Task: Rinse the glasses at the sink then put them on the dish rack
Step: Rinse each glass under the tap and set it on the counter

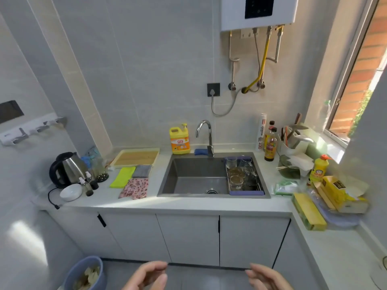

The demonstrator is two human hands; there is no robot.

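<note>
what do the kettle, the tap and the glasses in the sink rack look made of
Kettle: likely stainless steel, from its grey sheen, with a black plastic-looking handle. Tap: polished chrome-like metal, bright highlights. Glasses: apparently clear glass, see-through with glinting rims.

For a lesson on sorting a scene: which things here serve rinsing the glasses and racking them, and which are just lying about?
For the job: glasses, dish rack, sink, tap.
Lying about: kettle, white bowl, pink cloth, cutting board, bin.
</note>
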